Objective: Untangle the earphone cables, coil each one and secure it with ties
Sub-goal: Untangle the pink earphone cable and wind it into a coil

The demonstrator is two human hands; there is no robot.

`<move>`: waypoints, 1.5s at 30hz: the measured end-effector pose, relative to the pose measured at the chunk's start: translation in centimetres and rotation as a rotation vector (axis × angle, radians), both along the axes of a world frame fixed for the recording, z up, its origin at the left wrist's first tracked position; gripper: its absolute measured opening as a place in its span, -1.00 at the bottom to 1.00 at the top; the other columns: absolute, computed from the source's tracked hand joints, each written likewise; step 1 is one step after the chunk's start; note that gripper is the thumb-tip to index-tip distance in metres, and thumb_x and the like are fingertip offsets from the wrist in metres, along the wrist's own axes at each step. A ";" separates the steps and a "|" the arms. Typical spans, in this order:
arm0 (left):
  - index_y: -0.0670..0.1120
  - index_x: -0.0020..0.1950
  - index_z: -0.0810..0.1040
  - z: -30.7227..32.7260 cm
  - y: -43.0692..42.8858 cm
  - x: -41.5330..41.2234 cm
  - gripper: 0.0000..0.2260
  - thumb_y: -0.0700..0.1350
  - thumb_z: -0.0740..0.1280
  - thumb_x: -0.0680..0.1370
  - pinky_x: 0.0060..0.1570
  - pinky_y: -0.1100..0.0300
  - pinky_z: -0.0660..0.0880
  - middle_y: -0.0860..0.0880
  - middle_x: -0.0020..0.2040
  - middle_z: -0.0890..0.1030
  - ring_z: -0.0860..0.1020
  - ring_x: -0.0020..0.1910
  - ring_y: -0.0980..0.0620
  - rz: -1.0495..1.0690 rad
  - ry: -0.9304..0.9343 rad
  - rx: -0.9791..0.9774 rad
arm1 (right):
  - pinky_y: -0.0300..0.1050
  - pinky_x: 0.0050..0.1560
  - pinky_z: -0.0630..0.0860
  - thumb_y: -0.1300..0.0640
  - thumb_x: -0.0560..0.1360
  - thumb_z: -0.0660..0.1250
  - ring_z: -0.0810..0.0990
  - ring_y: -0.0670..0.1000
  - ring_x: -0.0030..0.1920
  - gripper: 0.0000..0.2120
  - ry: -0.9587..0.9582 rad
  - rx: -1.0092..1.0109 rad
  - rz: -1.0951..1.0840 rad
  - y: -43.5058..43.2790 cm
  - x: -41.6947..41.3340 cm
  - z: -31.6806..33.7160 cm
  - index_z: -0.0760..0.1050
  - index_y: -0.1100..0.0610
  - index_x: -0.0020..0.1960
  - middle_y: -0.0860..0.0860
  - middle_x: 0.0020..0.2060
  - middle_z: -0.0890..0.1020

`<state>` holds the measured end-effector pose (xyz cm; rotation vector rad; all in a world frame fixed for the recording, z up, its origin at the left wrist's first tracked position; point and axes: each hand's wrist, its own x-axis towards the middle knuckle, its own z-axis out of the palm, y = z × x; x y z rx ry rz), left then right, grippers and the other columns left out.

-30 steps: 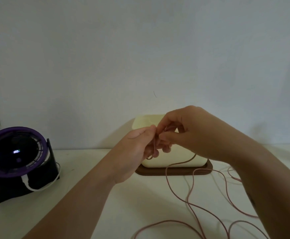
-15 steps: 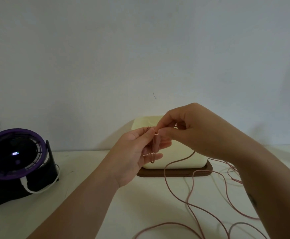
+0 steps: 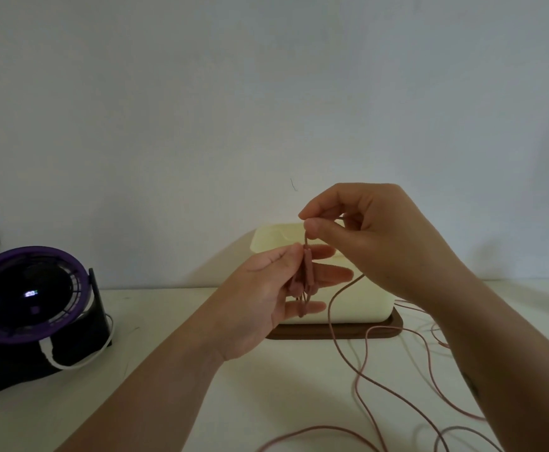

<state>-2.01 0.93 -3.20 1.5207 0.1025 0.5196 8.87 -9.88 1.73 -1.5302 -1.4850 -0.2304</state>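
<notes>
Both hands work a pink earphone cable (image 3: 341, 324): left hand (image 3: 266, 288) pinches its folded loops, right hand (image 3: 364, 236) pinches the strand above. Even tension should keep loops neat.

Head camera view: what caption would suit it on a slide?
Two bare hands, left hand and right hand, pinch a pink earphone cable above a white table, loose loops trailing right.

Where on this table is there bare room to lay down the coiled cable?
Free: the tabletop between the purple fan and the cream box on its brown tray, left of the left forearm. Crowded: the right side, where loose pink cable loops from the tray toward the near edge.
</notes>
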 end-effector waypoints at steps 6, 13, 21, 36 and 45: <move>-0.16 0.15 0.52 0.0 0.0 0.2 -0.72 -0.11 0.06 0.65 0.15 -0.06 0.49 0.06 -0.26 0.66 0.61 0.12 0.00 0.048 -0.057 -0.024 | -0.52 -0.46 0.33 0.20 0.47 0.38 0.49 -0.30 -0.49 -0.92 0.095 0.028 0.089 -0.1 -0.2 0.1 0.62 0.04 -0.12 -0.29 -0.49 0.54; -0.16 0.08 0.59 -0.1 -0.4 0.8 -0.77 -0.11 0.21 0.53 0.17 -0.15 0.49 0.02 -0.27 0.65 0.60 0.06 0.03 0.158 -0.153 -0.156 | -0.50 -0.33 0.36 0.14 0.46 0.39 0.50 -0.24 -0.44 -0.89 0.069 0.072 0.074 0.1 -0.3 0.0 0.60 -0.07 -0.15 -0.17 -0.33 0.65; -0.14 0.04 0.58 0.0 -0.9 0.6 -0.73 -0.10 0.10 0.61 0.13 -0.09 0.46 -0.05 -0.19 0.68 0.65 -0.09 0.03 0.092 -0.160 -0.137 | -0.46 -0.36 0.34 0.15 0.45 0.41 0.47 -0.25 -0.45 -0.89 0.115 0.143 0.042 0.3 -0.1 -0.1 0.60 -0.06 -0.17 -0.15 -0.32 0.66; -0.14 -0.15 0.50 2.8 -1.0 -1.6 -0.85 -0.10 0.19 0.47 -0.07 -0.14 0.60 -0.01 -0.38 0.55 0.65 -0.22 0.04 -0.097 -0.264 -0.248 | -0.34 -0.44 0.24 0.05 0.53 0.29 0.29 -0.17 -0.53 -0.79 0.279 -0.162 0.148 1.9 2.0 -2.1 0.61 0.06 -0.23 -0.14 -0.52 0.53; -0.11 0.02 0.50 1.8 1.8 -0.8 -0.77 -0.11 0.07 0.64 -0.10 -0.02 0.58 -0.06 -0.11 0.68 0.65 0.01 0.01 0.147 -0.366 -0.280 | -0.39 -0.35 0.36 0.08 0.59 0.19 0.43 -0.19 -0.49 -0.78 -0.117 -0.505 0.176 1.7 -0.6 -2.4 0.61 0.07 -0.01 -0.08 -0.39 0.58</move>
